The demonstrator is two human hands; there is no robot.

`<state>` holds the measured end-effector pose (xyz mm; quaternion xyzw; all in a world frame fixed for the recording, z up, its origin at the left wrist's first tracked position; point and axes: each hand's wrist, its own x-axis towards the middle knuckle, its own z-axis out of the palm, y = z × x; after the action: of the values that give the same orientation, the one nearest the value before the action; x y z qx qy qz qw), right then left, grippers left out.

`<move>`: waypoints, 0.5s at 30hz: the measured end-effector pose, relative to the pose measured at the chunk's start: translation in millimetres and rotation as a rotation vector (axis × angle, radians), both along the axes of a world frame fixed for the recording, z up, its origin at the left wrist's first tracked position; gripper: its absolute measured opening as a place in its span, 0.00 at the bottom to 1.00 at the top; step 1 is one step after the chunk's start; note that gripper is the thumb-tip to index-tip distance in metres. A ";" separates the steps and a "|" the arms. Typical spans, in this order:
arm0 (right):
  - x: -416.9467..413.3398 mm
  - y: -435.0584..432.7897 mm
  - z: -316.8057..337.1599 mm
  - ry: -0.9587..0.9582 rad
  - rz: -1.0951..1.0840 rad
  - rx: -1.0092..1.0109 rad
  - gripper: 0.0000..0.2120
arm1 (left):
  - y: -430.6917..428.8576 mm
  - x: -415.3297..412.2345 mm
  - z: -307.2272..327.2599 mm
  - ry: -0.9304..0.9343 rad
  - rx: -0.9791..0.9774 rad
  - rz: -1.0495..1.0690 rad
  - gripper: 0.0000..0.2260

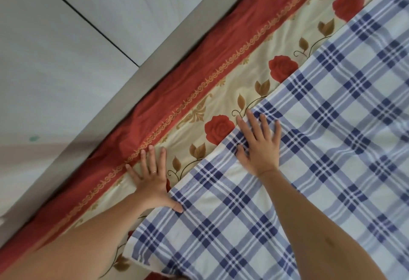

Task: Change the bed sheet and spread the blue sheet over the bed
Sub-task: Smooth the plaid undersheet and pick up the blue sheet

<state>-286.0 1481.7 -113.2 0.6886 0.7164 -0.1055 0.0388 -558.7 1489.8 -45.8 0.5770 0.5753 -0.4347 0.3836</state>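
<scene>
left hand (150, 180) flat, grasping nothing, on the floral sheet (221, 94) beside the blue sheet (332, 169), my right hand (260, 144) likewise on it; spreading looks unfinished.

The blue sheet (332, 147) hides much of the floral sheet (199, 105).

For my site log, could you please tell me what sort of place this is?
Most likely a bedroom: a blue checked sheet lies partly over a rose-patterned sheet, beside what looks like a grey bed frame. The left hand and right hand rest flat on the sheets.
</scene>
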 end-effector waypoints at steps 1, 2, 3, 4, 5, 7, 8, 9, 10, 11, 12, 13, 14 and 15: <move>0.2 -1.2 0.2 0.002 -0.005 0.000 0.35 | -0.5 0.5 0.7 0.006 -0.004 -0.006 0.74; 0.1 -1.8 -0.5 0.007 -0.014 0.000 0.35 | 0.4 0.3 -0.6 0.011 -0.010 -0.014 0.74; -0.4 -2.3 -0.7 0.016 -0.025 0.003 0.35 | 0.3 0.3 -1.8 0.015 -0.014 -0.010 0.74; -1.3 -3.0 -1.0 0.022 -0.032 0.009 0.35 | 0.0 -0.1 -2.2 0.019 -0.014 -0.009 0.74; -1.1 -2.5 -0.4 0.025 -0.042 0.009 0.35 | 0.5 0.4 -2.2 0.018 -0.016 -0.014 0.74; -1.4 -2.2 -0.4 0.021 -0.052 -0.005 0.35 | 0.3 0.8 -1.7 0.021 -0.021 -0.022 0.74; -1.6 -2.0 0.5 0.017 -0.058 -0.015 0.35 | 1.3 0.9 -1.0 0.022 -0.023 -0.024 0.74; -2.4 -2.2 1.2 0.017 -0.064 -0.029 0.34 | 2.4 0.8 -0.4 0.023 -0.024 -0.027 0.74; -3.0 -1.3 2.4 0.015 -0.064 -0.034 0.34 | 3.4 -0.2 0.6 0.022 -0.028 -0.027 0.74; -3.3 -1.0 3.4 0.014 -0.060 -0.041 0.34 | 3.9 -1.2 0.5 0.016 -0.031 -0.028 0.73; -2.5 -0.7 3.2 0.007 -0.058 -0.046 0.35 | 3.6 -1.3 -0.1 0.010 -0.037 -0.029 0.73; -2.0 -1.1 2.9 -0.002 -0.059 -0.052 0.35 | 3.2 -1.2 -0.3 0.007 -0.045 -0.028 0.73; -2.0 -0.1 2.1 -0.010 -0.051 -0.056 0.35 | 3.7 -1.8 -0.7 0.008 -0.054 -0.027 0.73; -2.4 1.3 1.7 -0.013 -0.041 -0.068 0.35 | 4.2 -3.2 -0.8 0.009 -0.062 -0.021 0.73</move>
<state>-288.4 1483.0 -111.4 0.7020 0.6979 -0.1259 0.0648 -561.9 1494.0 -46.5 0.5689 0.5572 -0.4588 0.3942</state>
